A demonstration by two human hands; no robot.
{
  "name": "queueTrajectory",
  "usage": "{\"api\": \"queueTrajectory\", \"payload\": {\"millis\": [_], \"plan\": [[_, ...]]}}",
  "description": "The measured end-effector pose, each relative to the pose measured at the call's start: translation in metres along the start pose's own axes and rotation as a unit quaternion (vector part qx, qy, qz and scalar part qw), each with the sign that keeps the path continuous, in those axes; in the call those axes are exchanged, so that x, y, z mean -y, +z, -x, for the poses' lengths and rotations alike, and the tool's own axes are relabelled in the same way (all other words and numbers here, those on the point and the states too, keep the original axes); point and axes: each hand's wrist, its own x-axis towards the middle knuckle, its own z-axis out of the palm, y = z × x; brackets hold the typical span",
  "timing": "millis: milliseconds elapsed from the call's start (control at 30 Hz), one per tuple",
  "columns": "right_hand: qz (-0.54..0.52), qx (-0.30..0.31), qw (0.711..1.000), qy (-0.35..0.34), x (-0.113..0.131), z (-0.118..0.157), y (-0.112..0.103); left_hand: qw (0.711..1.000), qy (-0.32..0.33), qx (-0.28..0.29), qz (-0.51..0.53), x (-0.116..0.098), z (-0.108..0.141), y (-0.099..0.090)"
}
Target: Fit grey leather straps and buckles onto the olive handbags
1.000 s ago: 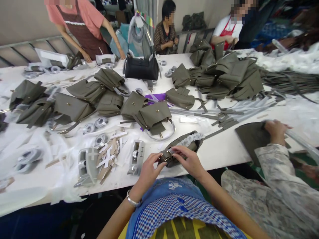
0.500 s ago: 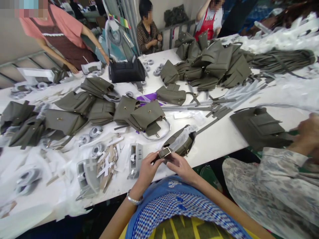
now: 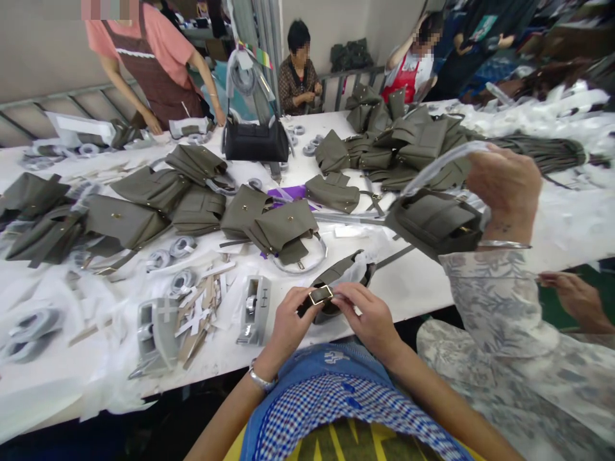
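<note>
Close to my body, an olive handbag [image 3: 342, 269] lies on the table with clear plastic wrap [image 3: 356, 267] around part of its strap. A rectangular gold buckle [image 3: 321, 295] on the strap sits between my two hands. My left hand [image 3: 294, 318] grips the strap at the buckle's left side, thumb and fingers closed. At the right side of the buckle, my right hand [image 3: 368, 314] pinches the strap or its wrap; its fingertips partly hide what they hold.
Grey tape dispensers [image 3: 254, 310] and cardboard scraps [image 3: 202, 317] lie left. Several olive bags [image 3: 125, 221] cover the table [image 3: 413, 282]. A co-worker's hand [image 3: 507, 186] lifts another bag [image 3: 432, 224] at right. A black bag [image 3: 256, 139] stands farther back.
The co-worker at right has raised a bag by its wrapped strap and moved it leftward. My right hand has drawn slightly right from the buckle; my left still grips the strap.
</note>
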Motion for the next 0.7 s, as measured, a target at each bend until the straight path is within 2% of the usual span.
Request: {"api": "queueTrajectory", "payload": {"millis": [67, 133, 200, 300, 433, 500, 567, 633, 700], "plan": [[0.031, 0.026, 0.999, -0.036, -0.001, -0.008, -0.005, 1.000, 0.017, 0.018, 0.008, 0.001, -0.002, 0.001], [0.053, 0.079, 0.993, -0.063, -0.005, -0.017, -0.007, 0.999, 0.020, 0.036, 0.027, 0.003, -0.004, 0.003], [0.070, 0.119, 0.987, -0.080, -0.010, -0.025, -0.008, 0.999, 0.008, 0.033, 0.043, 0.006, -0.004, 0.004], [0.094, 0.142, 0.982, -0.080, -0.018, -0.029, -0.009, 0.998, -0.018, 0.017, 0.064, 0.007, -0.001, 0.003], [0.060, 0.169, 0.980, -0.082, -0.020, -0.024, -0.009, 0.989, -0.059, 0.061, 0.122, 0.001, 0.006, -0.002], [0.035, 0.152, 0.984, -0.090, -0.017, -0.017, -0.009, 0.985, -0.084, 0.067, 0.134, -0.001, 0.009, -0.005], [0.022, 0.080, 0.994, -0.068, -0.014, -0.006, -0.010, 0.982, -0.106, 0.061, 0.143, -0.002, 0.011, -0.007], [0.004, 0.003, 1.000, 0.011, -0.012, 0.007, -0.009, 0.978, -0.125, 0.056, 0.160, 0.000, 0.013, -0.010], [-0.046, 0.002, 0.991, 0.128, -0.013, 0.017, -0.004, 0.971, -0.140, 0.052, 0.184, 0.003, 0.015, -0.012]]}}
